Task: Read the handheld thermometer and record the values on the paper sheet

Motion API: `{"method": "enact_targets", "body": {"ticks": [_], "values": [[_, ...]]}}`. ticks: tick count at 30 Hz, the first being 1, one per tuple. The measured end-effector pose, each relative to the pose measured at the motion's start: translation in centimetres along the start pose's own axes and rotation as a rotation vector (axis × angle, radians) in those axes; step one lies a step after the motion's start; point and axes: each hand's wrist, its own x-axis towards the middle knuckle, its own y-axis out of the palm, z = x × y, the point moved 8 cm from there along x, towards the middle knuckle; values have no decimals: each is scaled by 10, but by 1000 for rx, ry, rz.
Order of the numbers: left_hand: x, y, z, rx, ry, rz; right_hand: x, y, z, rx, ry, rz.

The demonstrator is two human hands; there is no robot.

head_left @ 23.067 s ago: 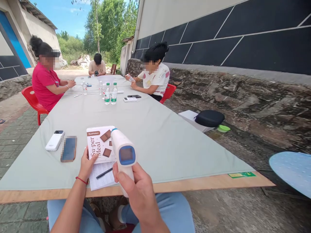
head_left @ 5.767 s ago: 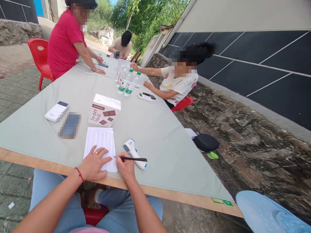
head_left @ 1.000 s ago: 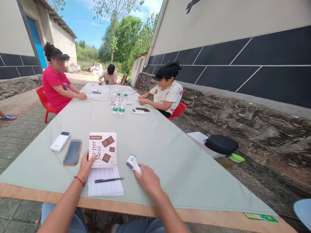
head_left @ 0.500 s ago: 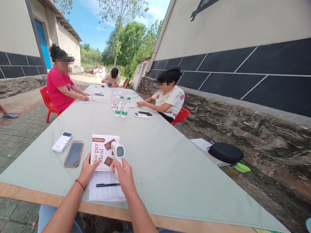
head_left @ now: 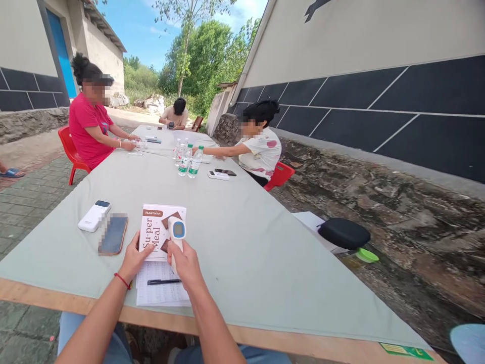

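Lifted since a sec ago: thermometer (head_left: 177, 230), up off table (head_left: 265, 268) at right of sheets (head_left: 161, 296), now gripped in R hand (head_left: 185, 262). Its head overlaps box's (head_left: 154, 228) right side in view, aimed far & a bit left; can't tell if touching. Handle runs near, into R fist. L hand (head_left: 135, 257) holds box's left edge, thumb on front. Pen (head_left: 163, 281) lies crosswise on sheets, just near of box.

The box (head_left: 153, 232) in the left hand (head_left: 133, 255) and the thermometer (head_left: 177, 230) in the right hand (head_left: 186, 263) look sharp; the fine print on the sheet (head_left: 162, 296) below them smears. Bright daylight from the sky (head_left: 147, 25) beyond leaves soft shade on the table (head_left: 265, 253). Pixel blocks cover part of the phone (head_left: 118, 237), left of the left hand, and 2 heads (head_left: 85, 68) beyond. Right of the right hand, the wall (head_left: 379, 30) stretches toward the edge.
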Motion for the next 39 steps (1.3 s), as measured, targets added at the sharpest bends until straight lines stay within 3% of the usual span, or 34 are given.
{"method": "enact_targets", "body": {"ticks": [29, 39], "values": [[1, -1, -5, 15, 5, -17, -14, 1, 12, 53, 9, -20], [2, 0, -4, -26, -41, 1, -62, -31, 66, 105, -159, -40]]}}
